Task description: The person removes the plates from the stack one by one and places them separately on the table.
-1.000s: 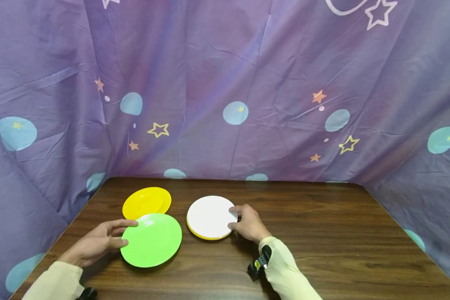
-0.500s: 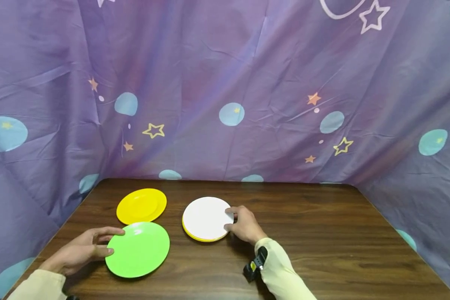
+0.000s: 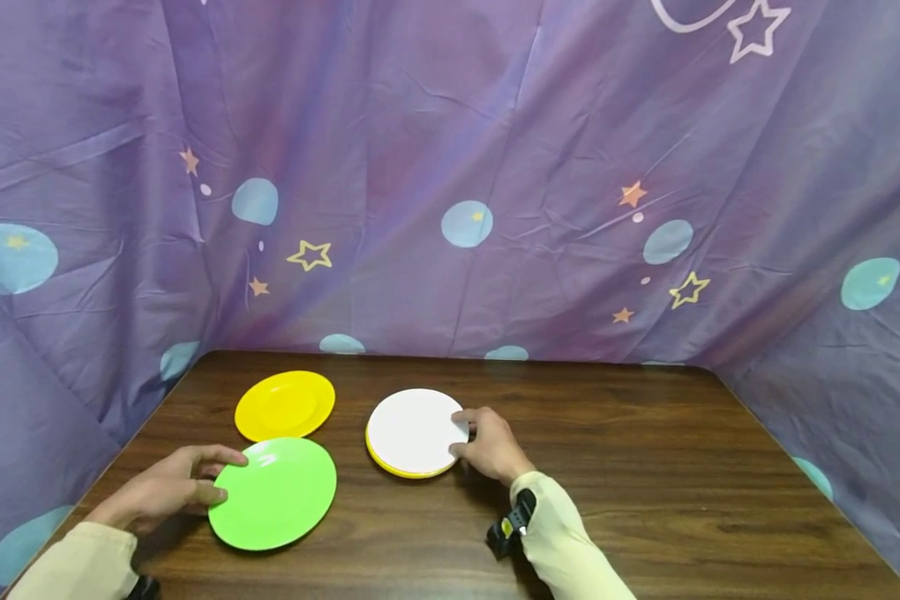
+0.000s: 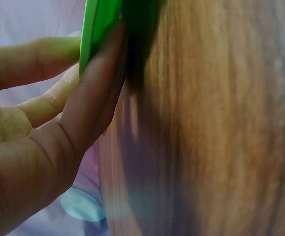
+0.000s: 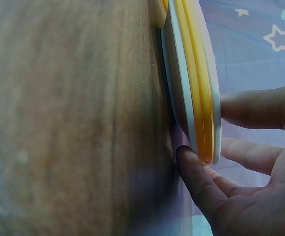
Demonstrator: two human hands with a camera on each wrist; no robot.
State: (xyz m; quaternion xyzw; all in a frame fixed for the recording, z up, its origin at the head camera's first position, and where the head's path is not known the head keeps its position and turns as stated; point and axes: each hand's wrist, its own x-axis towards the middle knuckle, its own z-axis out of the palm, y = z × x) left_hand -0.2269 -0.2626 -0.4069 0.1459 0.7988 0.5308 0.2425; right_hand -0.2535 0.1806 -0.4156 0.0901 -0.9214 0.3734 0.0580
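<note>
A green plate (image 3: pixel 273 496) is pinched at its left rim by my left hand (image 3: pixel 172 487). In the left wrist view the fingers lie on both faces of the green plate's edge (image 4: pixel 100 27), with a shadow on the table beside it. My right hand (image 3: pixel 493 447) grips the right rim of a plate stack. A white plate (image 3: pixel 414 432) tops this stack, and a yellow edge shows beneath it. Seen edge-on in the right wrist view, yellow plates (image 5: pixel 200 93) sit between white ones. One finger is under the stack's rim; whether the whole stack is lifted, I cannot tell.
A yellow plate (image 3: pixel 285 406) lies at the back left, just behind the green one. Brown wood-grain table (image 3: pixel 630 467) extends to the right of the stack. A purple patterned cloth (image 3: pixel 420 167) hangs behind the table and along both sides.
My left hand has moved left and nearer to me with the green plate, away from the yellow plate. The right hand stays at the stack. The head view has shifted slightly.
</note>
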